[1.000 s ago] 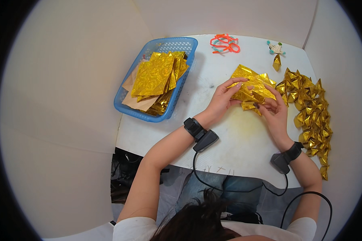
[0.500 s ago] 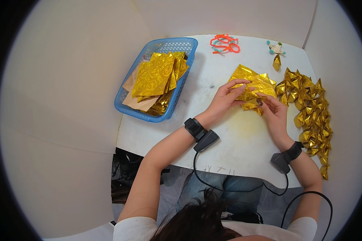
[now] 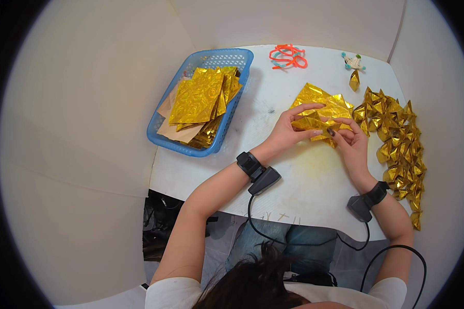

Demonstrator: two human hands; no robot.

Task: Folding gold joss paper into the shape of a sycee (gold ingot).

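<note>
Gold foil sheet (image 3: 322, 110) pinched between both your hands over the white surface (image 3: 304, 175).
Your left hand (image 3: 288, 131) grips its near-left edge; your right hand (image 3: 351, 141) clasps the fold. Folded gold pieces (image 3: 397, 139) pile beside your right hand; a blue basket (image 3: 206, 100) of sheets sits left.

Gold foil paper (image 3: 319, 116), partly folded, creased, on white table (image 3: 304, 180)

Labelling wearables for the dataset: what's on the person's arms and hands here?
Both hands, left hand and right hand, are bare, no gloves. Each wrist carries a black strap with a small black box-shaped unit: left wrist unit, right wrist unit. A thin black cable runs from each unit back toward the body. Forearms are uncovered; short white sleeves start at the shoulders.
</note>
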